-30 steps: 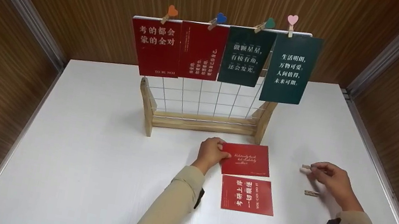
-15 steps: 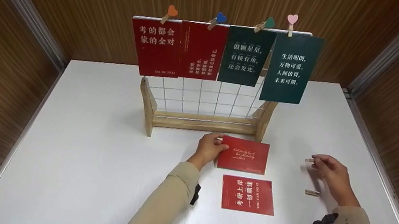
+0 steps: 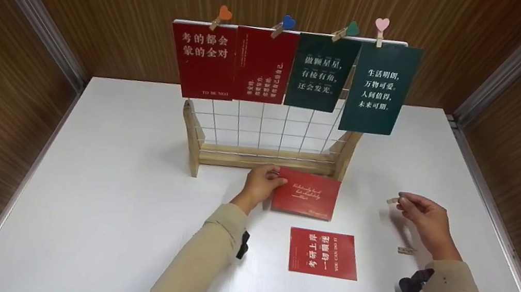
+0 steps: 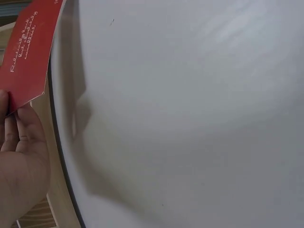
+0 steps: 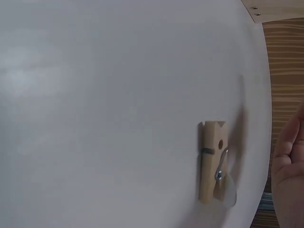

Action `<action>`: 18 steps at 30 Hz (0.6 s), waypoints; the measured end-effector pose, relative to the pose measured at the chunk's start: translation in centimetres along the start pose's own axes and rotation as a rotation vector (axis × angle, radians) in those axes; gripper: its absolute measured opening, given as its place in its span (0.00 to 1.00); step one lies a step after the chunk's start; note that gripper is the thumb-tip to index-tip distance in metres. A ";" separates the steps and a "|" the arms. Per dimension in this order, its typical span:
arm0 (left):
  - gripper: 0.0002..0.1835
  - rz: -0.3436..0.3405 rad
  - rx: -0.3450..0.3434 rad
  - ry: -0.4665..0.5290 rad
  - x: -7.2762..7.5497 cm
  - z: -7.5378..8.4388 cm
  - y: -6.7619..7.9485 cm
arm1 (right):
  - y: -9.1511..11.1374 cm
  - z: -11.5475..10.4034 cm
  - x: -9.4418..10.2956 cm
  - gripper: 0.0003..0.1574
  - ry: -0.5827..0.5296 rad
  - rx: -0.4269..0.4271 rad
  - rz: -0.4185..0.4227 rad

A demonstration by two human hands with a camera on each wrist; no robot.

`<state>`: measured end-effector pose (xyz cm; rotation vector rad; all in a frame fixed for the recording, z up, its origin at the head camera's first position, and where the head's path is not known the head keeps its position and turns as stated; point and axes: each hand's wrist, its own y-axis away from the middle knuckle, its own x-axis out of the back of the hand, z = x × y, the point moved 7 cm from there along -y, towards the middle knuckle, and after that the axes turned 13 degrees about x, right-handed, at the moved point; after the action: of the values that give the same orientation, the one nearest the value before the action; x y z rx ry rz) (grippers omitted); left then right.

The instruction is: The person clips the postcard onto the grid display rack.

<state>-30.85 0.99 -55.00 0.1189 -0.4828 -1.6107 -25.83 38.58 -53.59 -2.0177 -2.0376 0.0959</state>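
Note:
My left hand [image 3: 261,183] pinches the left edge of a red card [image 3: 306,194] with white script, holding it just off the table in front of the wooden stand. In the left wrist view the same card [image 4: 29,54] stands tilted between thumb and fingers. At the right, my right hand [image 3: 428,222] pinches a small wooden clothespin [image 3: 392,201] above the table. A second clothespin [image 3: 406,251] lies on the table below that hand; in the right wrist view this clothespin [image 5: 213,164] shows its metal spring. Another red card [image 3: 324,254] lies flat nearer to me.
A wire grid rack [image 3: 263,131] on a wooden base [image 3: 265,162] stands at the back. Two red cards and two green cards hang from its top, held by heart clothespins such as the pink one [image 3: 381,32]. Wood-grain walls enclose the white table [image 3: 111,227].
The left hand has lifted the red card off the table and carried it left and toward the rack. The right hand, with its clothespin, has moved slightly up and left.

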 end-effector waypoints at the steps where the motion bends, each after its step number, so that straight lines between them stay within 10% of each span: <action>1: 0.15 0.000 -0.009 0.009 0.2 0.0 -0.1 | -0.1 -0.1 -0.2 0.18 -0.025 0.005 0.003; 18: 0.12 0.002 -0.011 0.080 3.2 0.1 -0.2 | -2.4 -0.5 -4.0 0.24 0.100 0.022 -0.039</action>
<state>-31.37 -2.08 -54.31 0.1742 -0.4122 -1.6001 -28.08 34.52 -53.10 -1.9285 -2.0043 0.0103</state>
